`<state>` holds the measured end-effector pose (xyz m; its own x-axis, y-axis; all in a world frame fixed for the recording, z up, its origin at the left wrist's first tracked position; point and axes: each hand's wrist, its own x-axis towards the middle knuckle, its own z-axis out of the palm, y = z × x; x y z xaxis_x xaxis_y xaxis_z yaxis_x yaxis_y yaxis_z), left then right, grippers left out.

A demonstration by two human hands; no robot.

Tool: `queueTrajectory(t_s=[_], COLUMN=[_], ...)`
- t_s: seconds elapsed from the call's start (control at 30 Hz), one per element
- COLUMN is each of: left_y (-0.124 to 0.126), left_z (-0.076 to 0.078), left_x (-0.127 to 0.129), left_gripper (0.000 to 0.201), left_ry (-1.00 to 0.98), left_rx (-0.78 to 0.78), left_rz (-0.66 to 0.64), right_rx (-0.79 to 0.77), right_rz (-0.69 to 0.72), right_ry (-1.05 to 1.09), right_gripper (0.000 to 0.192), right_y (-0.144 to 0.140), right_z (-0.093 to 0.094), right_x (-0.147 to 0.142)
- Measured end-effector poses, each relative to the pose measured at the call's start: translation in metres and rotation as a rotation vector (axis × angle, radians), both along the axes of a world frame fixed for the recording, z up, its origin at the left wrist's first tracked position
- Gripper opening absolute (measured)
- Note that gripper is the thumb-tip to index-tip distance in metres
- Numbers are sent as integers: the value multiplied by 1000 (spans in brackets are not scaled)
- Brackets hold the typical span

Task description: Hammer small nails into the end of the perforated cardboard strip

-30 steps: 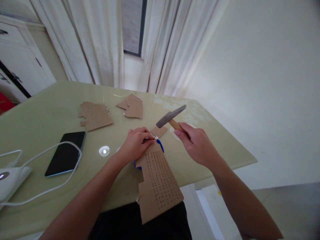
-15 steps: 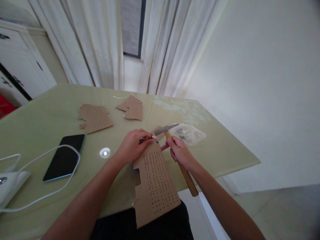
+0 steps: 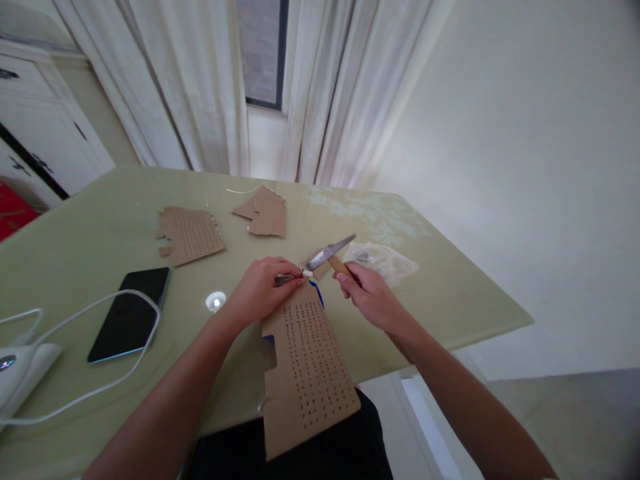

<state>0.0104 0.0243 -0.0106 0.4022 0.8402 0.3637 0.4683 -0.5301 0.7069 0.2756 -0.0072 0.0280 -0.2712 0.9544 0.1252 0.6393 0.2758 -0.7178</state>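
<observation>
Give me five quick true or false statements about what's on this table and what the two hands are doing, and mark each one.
1. The right hand grips a hammer by its wooden handle. True.
2. The left hand lies flat on the phone. False: it pinches a small metal piece at the top edge of the perforated cardboard; the phone lies apart, to the left.
3. The perforated cardboard hangs over the near edge of the table. True.
4. The hammer's head rests on the clear plastic bag. False: it is raised beside the left hand's fingertips; the bag lies behind the right hand.
5. A white cable curves around the phone. True.
</observation>
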Motion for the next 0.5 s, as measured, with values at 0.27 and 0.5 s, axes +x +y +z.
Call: queueTrajectory(t_s=[0.27,0.5], left_y=[2,3], left_z=[-7,-8], left_x=[1,2], left_gripper=[20,19], left_ry=[-116,-91], left_rx=[2,23], left_rz=[94,100], right_rx=[141,-108], right_rz=[21,-2], right_ry=[-192,-2], right_gripper=[29,27], right_y=[9,7], right_z=[58,-7], right_x=[0,-11])
